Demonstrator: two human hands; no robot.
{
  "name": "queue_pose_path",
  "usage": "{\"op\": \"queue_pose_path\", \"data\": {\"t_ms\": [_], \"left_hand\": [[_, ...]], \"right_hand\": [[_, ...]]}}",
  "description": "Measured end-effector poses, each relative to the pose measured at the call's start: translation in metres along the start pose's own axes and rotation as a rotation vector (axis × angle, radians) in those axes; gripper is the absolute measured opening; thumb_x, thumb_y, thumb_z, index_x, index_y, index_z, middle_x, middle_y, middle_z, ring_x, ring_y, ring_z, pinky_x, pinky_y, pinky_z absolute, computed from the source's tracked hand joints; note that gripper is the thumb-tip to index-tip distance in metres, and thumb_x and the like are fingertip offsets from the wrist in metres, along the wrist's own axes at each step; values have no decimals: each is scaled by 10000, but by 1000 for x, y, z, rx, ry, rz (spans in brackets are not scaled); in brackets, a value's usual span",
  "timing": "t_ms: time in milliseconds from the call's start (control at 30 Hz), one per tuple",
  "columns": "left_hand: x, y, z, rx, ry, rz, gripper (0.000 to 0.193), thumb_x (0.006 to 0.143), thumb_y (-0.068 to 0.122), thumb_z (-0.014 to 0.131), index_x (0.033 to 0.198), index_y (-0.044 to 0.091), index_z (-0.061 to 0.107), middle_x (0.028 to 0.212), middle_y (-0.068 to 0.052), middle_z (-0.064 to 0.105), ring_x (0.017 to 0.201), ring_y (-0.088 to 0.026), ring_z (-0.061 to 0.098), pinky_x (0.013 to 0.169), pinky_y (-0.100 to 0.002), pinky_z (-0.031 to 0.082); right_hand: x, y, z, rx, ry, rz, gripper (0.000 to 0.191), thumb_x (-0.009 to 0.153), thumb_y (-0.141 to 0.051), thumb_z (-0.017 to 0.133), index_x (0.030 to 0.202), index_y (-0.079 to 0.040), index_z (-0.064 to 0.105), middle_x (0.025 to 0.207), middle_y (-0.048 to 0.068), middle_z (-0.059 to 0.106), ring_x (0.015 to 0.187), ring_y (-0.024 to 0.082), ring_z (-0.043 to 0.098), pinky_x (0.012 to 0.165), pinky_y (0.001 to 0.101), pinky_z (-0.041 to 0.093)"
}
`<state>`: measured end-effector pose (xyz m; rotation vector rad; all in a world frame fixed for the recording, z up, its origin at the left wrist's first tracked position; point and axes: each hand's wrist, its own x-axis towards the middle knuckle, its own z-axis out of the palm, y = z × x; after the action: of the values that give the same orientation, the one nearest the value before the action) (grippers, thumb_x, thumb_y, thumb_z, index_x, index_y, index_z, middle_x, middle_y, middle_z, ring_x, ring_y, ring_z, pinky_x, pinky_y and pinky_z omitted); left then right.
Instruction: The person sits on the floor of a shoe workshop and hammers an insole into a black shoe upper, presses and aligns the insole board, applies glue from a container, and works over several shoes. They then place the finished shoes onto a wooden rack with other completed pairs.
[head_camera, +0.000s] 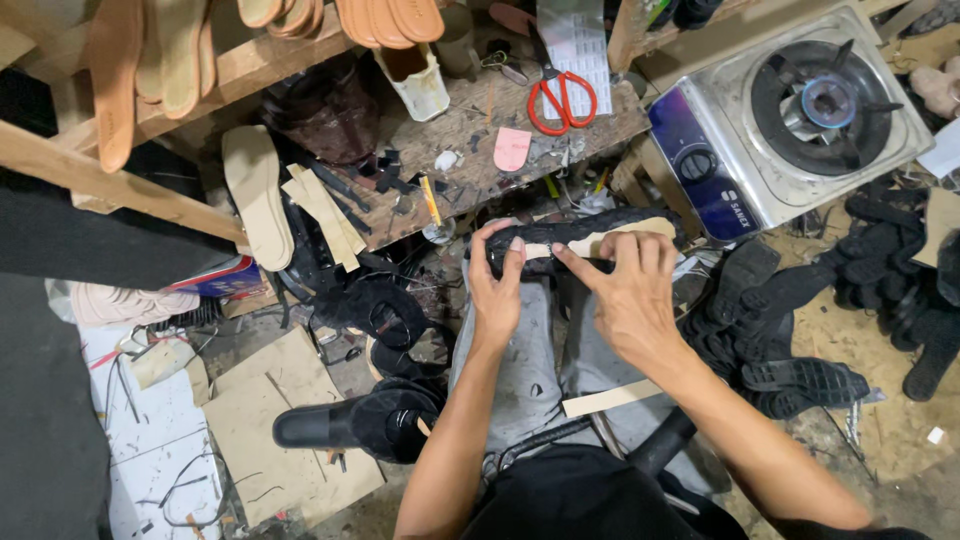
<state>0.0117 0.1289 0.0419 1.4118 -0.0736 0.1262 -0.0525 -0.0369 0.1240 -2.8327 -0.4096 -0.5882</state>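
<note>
Both hands grasp the black sandal sole (575, 240): left hand (497, 285) curled around, right hand (625, 290) pressing flat

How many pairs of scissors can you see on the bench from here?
1: the red-handled scissors lie on the wooden bench, beside the gas stove and beyond the shoe sole in both hands. Clutter may hide others.
</note>
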Motion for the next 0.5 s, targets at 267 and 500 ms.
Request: {"op": "queue_pose_path", "data": {"t_ms": [267, 500], "left_hand": [[1, -1, -4, -25, -2, -23, 287, 1005, 100, 622, 1282, 29, 592, 1140, -72, 631, 972, -134, 587, 887, -270, 507], [1, 2, -8, 59, 0, 24, 271, 1019, 103, 621, 1278, 29, 594, 1085, -53, 643, 979, -105, 588, 896, -256, 493]], "right_hand": [[7, -3, -2, -55, -52, -21, 680, 705, 18, 645, 1289, -318, 742, 1069, 89, 526, 1107, 315, 497, 1038, 558, 306], [-8, 20, -15, -149, -98, 16, 660, 674, -32, 677, 1267, -310, 756, 1064, 78, 503, 1139, 305, 491, 1082, 587, 272]]}}
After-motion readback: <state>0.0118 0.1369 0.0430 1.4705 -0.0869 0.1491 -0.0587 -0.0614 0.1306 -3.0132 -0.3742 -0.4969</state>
